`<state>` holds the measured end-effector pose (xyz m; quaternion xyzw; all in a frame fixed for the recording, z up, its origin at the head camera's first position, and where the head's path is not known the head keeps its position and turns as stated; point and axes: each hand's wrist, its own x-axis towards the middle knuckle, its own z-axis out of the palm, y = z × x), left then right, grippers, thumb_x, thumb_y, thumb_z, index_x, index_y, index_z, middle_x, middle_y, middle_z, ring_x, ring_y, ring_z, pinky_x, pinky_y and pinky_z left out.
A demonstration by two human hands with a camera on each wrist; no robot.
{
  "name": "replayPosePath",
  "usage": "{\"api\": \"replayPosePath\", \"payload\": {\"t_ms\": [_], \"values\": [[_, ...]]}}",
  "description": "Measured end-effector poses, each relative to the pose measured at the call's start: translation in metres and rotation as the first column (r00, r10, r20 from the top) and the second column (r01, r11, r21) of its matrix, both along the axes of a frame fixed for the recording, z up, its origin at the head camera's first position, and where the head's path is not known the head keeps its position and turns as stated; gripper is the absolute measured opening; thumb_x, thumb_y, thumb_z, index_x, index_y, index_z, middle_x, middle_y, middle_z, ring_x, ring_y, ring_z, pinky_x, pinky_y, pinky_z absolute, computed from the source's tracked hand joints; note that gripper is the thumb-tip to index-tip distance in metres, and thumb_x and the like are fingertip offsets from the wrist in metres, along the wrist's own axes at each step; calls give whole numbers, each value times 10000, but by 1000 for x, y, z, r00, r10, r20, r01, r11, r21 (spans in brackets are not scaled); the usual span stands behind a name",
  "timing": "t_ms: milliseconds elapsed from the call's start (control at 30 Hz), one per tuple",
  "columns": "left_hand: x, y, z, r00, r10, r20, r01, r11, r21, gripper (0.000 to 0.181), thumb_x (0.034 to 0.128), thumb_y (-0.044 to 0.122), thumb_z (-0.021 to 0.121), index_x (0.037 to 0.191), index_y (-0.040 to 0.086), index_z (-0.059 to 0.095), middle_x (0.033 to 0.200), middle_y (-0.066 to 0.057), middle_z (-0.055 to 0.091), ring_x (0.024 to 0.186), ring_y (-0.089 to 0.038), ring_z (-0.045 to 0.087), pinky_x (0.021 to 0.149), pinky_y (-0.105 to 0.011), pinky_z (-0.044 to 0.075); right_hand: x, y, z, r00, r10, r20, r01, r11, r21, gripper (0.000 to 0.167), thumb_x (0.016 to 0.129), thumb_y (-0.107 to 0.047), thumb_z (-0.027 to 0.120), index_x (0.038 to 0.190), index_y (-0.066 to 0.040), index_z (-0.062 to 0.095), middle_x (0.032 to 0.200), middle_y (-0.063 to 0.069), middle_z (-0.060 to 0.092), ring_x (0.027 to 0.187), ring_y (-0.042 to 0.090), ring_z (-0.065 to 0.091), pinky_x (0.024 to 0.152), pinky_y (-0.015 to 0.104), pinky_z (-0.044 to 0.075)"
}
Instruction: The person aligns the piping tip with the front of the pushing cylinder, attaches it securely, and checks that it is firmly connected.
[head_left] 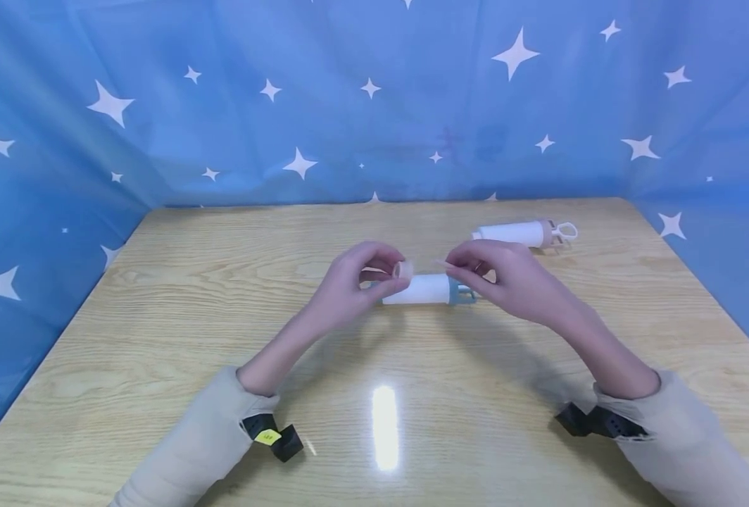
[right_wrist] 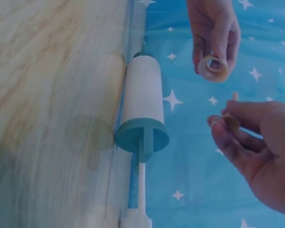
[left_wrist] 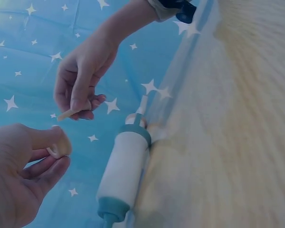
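Note:
Between the thumb and fingers of my left hand (head_left: 349, 282) is a short hollow whitish ring (right_wrist: 214, 75), its opening visible in the right wrist view. My right hand (head_left: 517, 278) pinches a small pale piece with a thin stem (left_wrist: 65, 115); the fingers hide part of it. The two held parts are apart, facing each other across a short gap. Below and just behind them, a white syringe-like tube with teal ends (head_left: 415, 289) lies on its side on the table, its plunger end toward the right. Neither hand visibly grips this tube.
A second white syringe-like tube with a pinkish end and ring handle (head_left: 514, 234) lies farther back on the right. The wood-grain table (head_left: 178, 303) meets a blue star-patterned curtain (head_left: 324, 127) at the back and sides. A bright light reflection shows at the table's front middle.

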<state>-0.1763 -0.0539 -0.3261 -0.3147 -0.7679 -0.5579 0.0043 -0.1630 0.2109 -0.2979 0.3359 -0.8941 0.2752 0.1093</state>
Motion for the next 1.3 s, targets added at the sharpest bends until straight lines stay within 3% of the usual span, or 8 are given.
{"api": "replayPosePath", "payload": {"t_ms": [267,533,1033,1300], "values": [[9,2,1,999,-52,8,51,995,90,281,919,62,750,1176,24,643,1105,-75,652,996,-176,671,887,-305,587,8,-4,2,996,79,-42,-80,996,-26,130,928,-59,735,1041,-122,731,909,-100,692,765,0,630,654,218,560],[15,6,3,996,-78,-37,81,993,83,266,931,51,732,1177,17,636,1109,-79,656,985,-159,678,865,-295,592,15,-9,6,993,98,-63,-101,993,-54,167,914,-39,743,1053,-131,737,924,-116,690,765,4,619,623,201,538],[22,10,2,995,-91,-50,97,985,142,291,907,11,746,1177,-2,637,1117,-94,652,939,-158,703,819,-318,609,15,-19,1,983,131,-127,-141,987,-75,186,877,-20,769,1031,-121,746,901,-97,674,762,19,599,548,236,532],[23,12,1,994,-76,-76,86,987,133,304,902,21,755,1186,9,644,1117,-96,652,938,-151,700,816,-322,610,13,-22,-4,975,162,-151,-181,976,-122,225,836,23,788,1018,-101,741,920,-62,700,745,25,648,659,130,533]]}}
